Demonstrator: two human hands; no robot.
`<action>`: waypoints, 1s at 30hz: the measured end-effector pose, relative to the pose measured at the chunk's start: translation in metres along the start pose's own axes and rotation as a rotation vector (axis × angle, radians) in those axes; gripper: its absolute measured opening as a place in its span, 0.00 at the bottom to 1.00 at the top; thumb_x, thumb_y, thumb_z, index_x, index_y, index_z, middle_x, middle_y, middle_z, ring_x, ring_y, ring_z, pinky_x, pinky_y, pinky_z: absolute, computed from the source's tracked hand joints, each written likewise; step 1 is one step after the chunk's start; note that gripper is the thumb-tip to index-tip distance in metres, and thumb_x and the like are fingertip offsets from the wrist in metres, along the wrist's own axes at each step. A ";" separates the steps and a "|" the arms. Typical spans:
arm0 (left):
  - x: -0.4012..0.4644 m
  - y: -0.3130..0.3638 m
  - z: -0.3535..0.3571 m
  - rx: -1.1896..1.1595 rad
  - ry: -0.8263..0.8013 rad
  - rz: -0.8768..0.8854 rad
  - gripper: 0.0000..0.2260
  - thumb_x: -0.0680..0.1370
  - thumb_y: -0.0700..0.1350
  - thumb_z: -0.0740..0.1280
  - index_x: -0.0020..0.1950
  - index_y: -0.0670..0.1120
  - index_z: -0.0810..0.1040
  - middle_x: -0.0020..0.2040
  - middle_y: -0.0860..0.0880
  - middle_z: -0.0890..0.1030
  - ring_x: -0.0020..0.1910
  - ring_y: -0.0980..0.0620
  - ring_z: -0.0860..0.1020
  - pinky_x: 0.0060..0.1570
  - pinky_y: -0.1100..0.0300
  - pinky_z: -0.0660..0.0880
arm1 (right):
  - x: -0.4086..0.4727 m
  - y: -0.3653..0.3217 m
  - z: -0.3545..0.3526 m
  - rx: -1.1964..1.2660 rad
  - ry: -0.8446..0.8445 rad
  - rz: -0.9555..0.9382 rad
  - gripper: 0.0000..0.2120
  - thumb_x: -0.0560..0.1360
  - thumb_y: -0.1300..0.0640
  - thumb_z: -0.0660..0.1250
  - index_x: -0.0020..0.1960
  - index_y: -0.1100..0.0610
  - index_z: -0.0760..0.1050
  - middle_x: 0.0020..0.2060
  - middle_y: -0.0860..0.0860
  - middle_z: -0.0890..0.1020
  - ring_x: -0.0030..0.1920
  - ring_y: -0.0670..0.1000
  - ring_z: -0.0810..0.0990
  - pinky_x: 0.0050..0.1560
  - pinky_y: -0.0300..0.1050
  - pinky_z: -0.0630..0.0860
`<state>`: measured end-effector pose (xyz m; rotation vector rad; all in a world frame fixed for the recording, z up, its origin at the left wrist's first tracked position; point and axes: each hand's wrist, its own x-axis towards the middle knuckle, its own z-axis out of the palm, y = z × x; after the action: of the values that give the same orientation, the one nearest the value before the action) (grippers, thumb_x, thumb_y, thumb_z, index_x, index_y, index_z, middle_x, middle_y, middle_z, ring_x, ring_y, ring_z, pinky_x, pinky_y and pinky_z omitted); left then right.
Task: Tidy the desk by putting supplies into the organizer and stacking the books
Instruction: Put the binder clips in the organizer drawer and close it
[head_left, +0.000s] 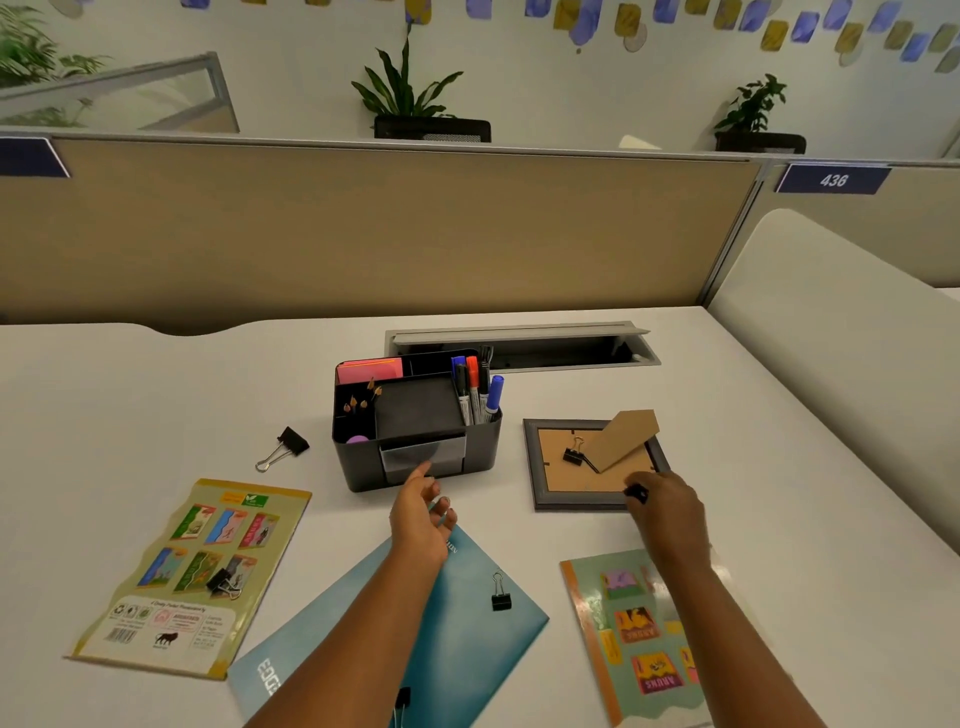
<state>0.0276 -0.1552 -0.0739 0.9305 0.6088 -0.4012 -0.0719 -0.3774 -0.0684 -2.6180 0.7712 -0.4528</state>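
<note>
A black desk organizer (363, 457) stands mid-desk with markers (475, 387), pencils and pink notes in it; its small front drawer (415, 457) is pulled out. My left hand (418, 512) hovers open just in front of the drawer. My right hand (667, 512) pinches a black binder clip (638, 492) at the near edge of a face-down picture frame (550, 478). Another clip (574, 454) lies on the frame. A yellow notebook (171, 613), a blue book (467, 623) and a green notebook (618, 623) lie flat near me.
Loose binder clips lie left of the organizer (284, 447), on the yellow notebook (223, 583), on the blue book (501, 595) and at its near edge (402, 699). An open cable tray (524, 345) sits behind the organizer. A beige partition closes off the desk's far side.
</note>
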 end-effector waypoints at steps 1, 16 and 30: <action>-0.002 -0.003 -0.003 0.003 -0.017 0.002 0.12 0.77 0.39 0.58 0.56 0.48 0.76 0.33 0.50 0.68 0.30 0.55 0.63 0.29 0.65 0.64 | -0.002 -0.012 0.001 0.042 0.001 -0.027 0.08 0.70 0.66 0.69 0.49 0.63 0.81 0.45 0.61 0.82 0.42 0.57 0.79 0.40 0.39 0.68; -0.027 -0.014 -0.028 0.082 0.038 0.036 0.10 0.76 0.40 0.59 0.46 0.43 0.81 0.18 0.54 0.68 0.27 0.53 0.61 0.28 0.62 0.61 | -0.001 -0.163 0.034 0.227 -0.217 -0.542 0.12 0.76 0.60 0.62 0.59 0.57 0.76 0.58 0.54 0.78 0.57 0.52 0.76 0.56 0.35 0.68; -0.017 0.020 -0.051 0.499 0.128 0.191 0.10 0.76 0.37 0.59 0.40 0.43 0.79 0.28 0.47 0.68 0.26 0.51 0.64 0.27 0.62 0.62 | 0.010 -0.177 0.051 0.048 -0.499 -0.650 0.17 0.76 0.67 0.62 0.64 0.57 0.72 0.61 0.56 0.77 0.59 0.56 0.77 0.60 0.45 0.73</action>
<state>0.0100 -0.1005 -0.0732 1.4888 0.5377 -0.3278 0.0366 -0.2319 -0.0346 -2.7096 -0.2552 0.0347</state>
